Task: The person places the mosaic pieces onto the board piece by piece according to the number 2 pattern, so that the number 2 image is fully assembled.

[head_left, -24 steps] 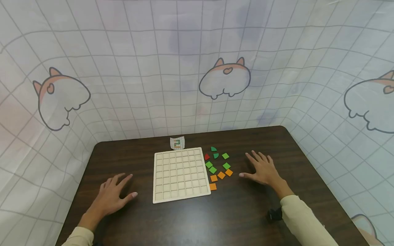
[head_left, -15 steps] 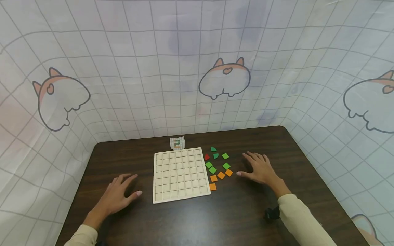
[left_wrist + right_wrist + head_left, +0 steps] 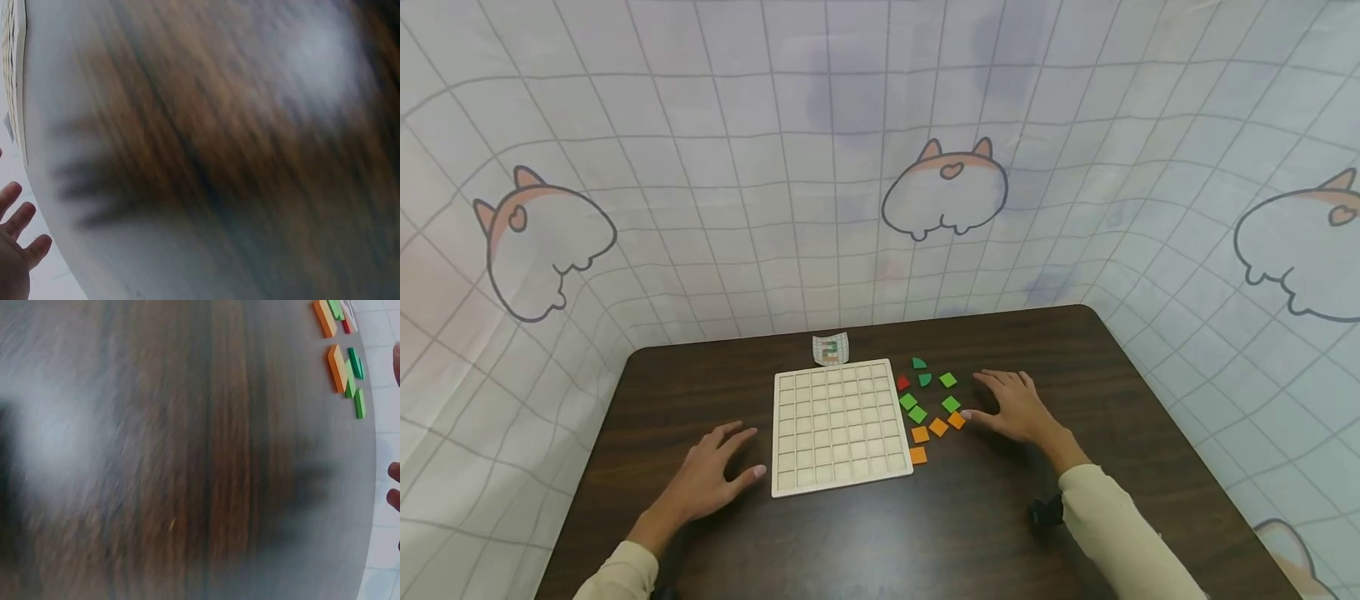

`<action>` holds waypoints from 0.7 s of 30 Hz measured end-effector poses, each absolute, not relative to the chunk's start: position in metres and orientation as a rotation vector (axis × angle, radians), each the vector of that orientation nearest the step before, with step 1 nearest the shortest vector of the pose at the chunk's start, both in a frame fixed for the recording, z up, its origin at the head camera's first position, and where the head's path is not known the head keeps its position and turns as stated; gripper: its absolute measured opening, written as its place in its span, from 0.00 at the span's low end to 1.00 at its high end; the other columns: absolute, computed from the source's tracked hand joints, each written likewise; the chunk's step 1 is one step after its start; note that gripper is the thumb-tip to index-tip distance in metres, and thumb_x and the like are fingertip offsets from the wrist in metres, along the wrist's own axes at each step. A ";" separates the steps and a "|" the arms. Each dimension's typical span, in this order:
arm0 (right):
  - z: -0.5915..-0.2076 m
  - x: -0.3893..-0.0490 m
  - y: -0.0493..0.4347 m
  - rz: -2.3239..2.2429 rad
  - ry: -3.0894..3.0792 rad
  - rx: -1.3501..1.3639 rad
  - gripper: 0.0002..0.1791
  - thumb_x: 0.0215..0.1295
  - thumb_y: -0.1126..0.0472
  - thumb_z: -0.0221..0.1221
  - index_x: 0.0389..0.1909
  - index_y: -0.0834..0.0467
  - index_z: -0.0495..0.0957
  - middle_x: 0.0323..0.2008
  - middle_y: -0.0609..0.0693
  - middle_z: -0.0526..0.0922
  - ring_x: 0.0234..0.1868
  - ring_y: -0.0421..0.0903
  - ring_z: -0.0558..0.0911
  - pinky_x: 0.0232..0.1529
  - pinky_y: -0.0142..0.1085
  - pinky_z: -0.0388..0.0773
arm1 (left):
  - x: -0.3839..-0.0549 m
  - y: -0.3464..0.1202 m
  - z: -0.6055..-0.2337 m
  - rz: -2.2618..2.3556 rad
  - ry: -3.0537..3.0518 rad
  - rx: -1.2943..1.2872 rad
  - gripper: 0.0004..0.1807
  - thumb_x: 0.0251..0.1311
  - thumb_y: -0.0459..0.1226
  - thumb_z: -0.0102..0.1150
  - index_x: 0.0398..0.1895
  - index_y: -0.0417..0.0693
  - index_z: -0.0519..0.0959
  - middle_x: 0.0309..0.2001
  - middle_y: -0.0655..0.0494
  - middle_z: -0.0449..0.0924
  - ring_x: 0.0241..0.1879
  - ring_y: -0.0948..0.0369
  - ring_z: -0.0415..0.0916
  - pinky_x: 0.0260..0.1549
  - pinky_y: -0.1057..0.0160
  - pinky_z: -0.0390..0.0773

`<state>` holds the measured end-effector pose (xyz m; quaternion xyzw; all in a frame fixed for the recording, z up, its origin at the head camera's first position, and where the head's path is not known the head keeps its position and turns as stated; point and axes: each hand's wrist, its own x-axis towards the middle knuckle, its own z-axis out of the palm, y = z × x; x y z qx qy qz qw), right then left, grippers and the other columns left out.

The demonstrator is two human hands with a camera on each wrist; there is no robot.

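A pale square board (image 3: 842,429) with a grid of shallow cells lies mid-table in the head view. My left hand (image 3: 711,475) is just left of it, fingers and thumb spread, holding nothing. To the right of the board lie flat pieces: orange squares (image 3: 937,427), light green squares (image 3: 917,413), dark green quarter circles (image 3: 925,380) and a red triangle (image 3: 903,382). My right hand (image 3: 1015,408) is right of these pieces, with its thumb close to the rightmost orange square; contact cannot be made out. Its fingers are extended and grip nothing.
A small paper card (image 3: 831,349) with a coloured pattern on a grid sits behind the board. The dark wooden table (image 3: 850,542) has rounded far corners. A white gridded curtain (image 3: 775,167) with animal drawings encloses its back and sides.
Both hands have moved inward: the left to the right, closer to the board, and the right to the left, up to the loose pieces. The board and pieces stay in place.
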<state>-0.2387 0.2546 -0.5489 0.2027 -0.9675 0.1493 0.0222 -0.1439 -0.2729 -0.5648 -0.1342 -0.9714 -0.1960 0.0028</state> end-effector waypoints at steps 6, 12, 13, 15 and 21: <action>-0.549 -0.246 0.242 0.542 -2.979 0.683 0.42 0.63 0.35 0.62 0.68 0.60 0.71 0.66 0.61 0.75 0.67 0.63 0.72 0.67 0.68 0.59 | -0.146 -0.263 -0.572 -0.645 -3.049 -0.472 0.39 0.63 0.62 0.59 0.72 0.51 0.70 0.73 0.37 0.62 0.70 0.35 0.62 0.60 0.24 0.59; -0.551 -0.253 0.228 0.613 -2.992 0.711 0.36 0.67 0.41 0.62 0.67 0.62 0.72 0.63 0.61 0.77 0.64 0.63 0.75 0.65 0.65 0.65 | -0.148 -0.253 -0.573 -0.641 -3.080 -0.460 0.41 0.62 0.64 0.58 0.72 0.53 0.69 0.75 0.37 0.59 0.73 0.35 0.57 0.62 0.24 0.58; -0.551 -0.254 0.226 0.627 -2.999 0.705 0.36 0.68 0.41 0.61 0.67 0.62 0.72 0.63 0.61 0.77 0.64 0.63 0.75 0.65 0.64 0.66 | -0.148 -0.252 -0.573 -0.648 -3.083 -0.465 0.41 0.62 0.64 0.58 0.73 0.53 0.69 0.76 0.37 0.58 0.73 0.35 0.56 0.62 0.24 0.57; -0.550 -0.256 0.221 0.639 -3.011 0.694 0.35 0.69 0.41 0.61 0.66 0.62 0.73 0.63 0.61 0.77 0.64 0.62 0.75 0.66 0.64 0.65 | -0.148 -0.250 -0.573 -0.662 -3.084 -0.477 0.41 0.62 0.65 0.57 0.73 0.54 0.68 0.76 0.38 0.58 0.74 0.35 0.56 0.61 0.24 0.58; -0.549 -0.265 0.207 0.639 -3.042 0.670 0.34 0.70 0.42 0.60 0.66 0.61 0.73 0.63 0.59 0.77 0.65 0.61 0.75 0.67 0.63 0.65 | -0.150 -0.248 -0.577 -0.678 -3.075 -0.520 0.41 0.62 0.64 0.58 0.74 0.54 0.68 0.76 0.39 0.57 0.74 0.35 0.56 0.61 0.24 0.58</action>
